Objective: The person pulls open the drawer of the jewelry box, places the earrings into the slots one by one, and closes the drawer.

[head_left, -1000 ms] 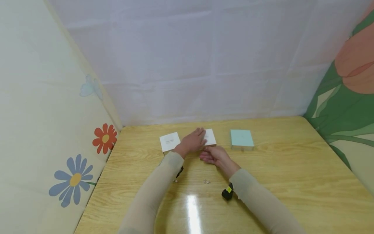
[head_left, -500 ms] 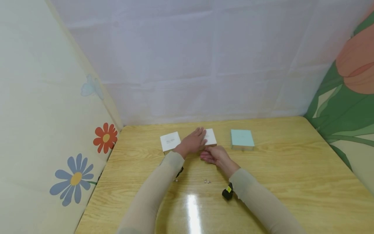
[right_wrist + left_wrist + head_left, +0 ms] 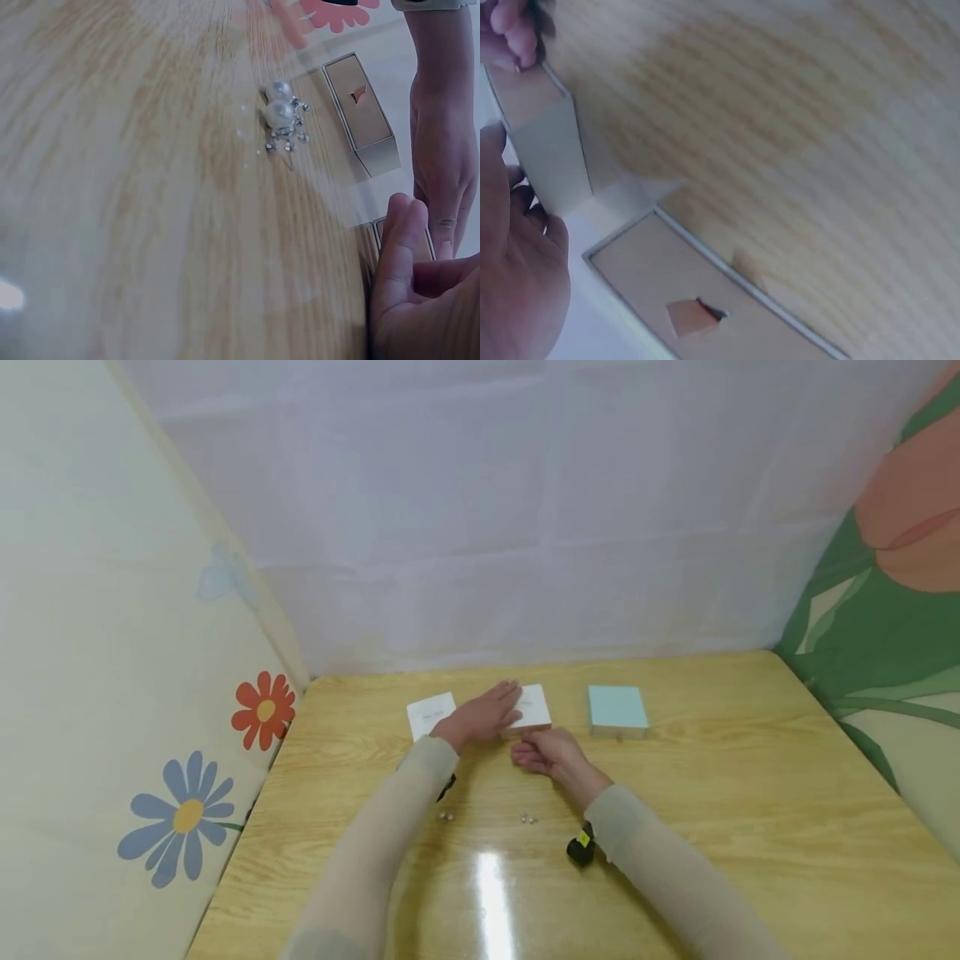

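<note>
My left hand [image 3: 483, 714] rests with fairly straight fingers on top of the middle white box [image 3: 535, 706]. My right hand [image 3: 551, 752] is at that box's front face, its thumb and fingertips pinched together where the pull tab would be; the fingers hide the tab. In the left wrist view, the box's pale side [image 3: 555, 150] shows between both hands. To its left stands another white box [image 3: 429, 714], whose pinkish front has a small ribbon-like tab [image 3: 692, 316]. Pearl earrings with clear stones [image 3: 280, 112] lie on the table nearer to me.
A mint-green box [image 3: 617, 710] stands to the right of the white ones. Two small groups of earrings lie in front, one at left [image 3: 446, 816] and one at centre [image 3: 528, 818]. A white cloth [image 3: 480, 527] hangs behind the wooden table [image 3: 712, 777].
My left hand has shifted slightly left on the box, and more of the white lid shows. My right hand stays at the front face. The head view has tilted a little.
</note>
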Available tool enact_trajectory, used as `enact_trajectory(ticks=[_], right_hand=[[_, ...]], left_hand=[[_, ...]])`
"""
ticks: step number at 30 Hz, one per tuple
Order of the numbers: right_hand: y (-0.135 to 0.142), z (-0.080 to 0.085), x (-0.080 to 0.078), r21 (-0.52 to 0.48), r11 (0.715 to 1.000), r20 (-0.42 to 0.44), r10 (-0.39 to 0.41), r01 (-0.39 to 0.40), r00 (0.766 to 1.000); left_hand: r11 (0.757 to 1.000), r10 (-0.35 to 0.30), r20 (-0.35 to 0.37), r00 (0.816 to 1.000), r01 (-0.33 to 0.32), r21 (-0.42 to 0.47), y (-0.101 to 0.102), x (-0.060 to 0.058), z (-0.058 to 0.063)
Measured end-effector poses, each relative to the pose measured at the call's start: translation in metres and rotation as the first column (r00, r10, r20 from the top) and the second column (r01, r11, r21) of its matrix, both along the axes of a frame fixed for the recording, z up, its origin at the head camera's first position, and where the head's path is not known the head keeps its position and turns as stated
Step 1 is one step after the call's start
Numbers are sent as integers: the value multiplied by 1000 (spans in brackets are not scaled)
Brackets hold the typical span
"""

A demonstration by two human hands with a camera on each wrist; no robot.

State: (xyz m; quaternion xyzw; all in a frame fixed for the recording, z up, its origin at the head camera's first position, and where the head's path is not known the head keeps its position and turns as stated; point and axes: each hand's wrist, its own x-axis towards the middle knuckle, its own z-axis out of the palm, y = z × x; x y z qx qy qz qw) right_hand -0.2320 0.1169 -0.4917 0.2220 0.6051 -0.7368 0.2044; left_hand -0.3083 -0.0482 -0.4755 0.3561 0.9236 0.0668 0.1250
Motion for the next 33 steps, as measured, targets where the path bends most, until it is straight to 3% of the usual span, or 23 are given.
enact_trajectory(ticks=[12, 33], right_hand=[[-2, 1, 4, -12, 1000, -5, -16, 16, 1000], [-3, -1, 8, 46, 998, -17, -40, 40, 999]], left_hand=[[999, -20, 22, 1000, 19, 41, -7, -2, 1], [998, -17, -37, 999, 20, 63, -4, -4, -7]])
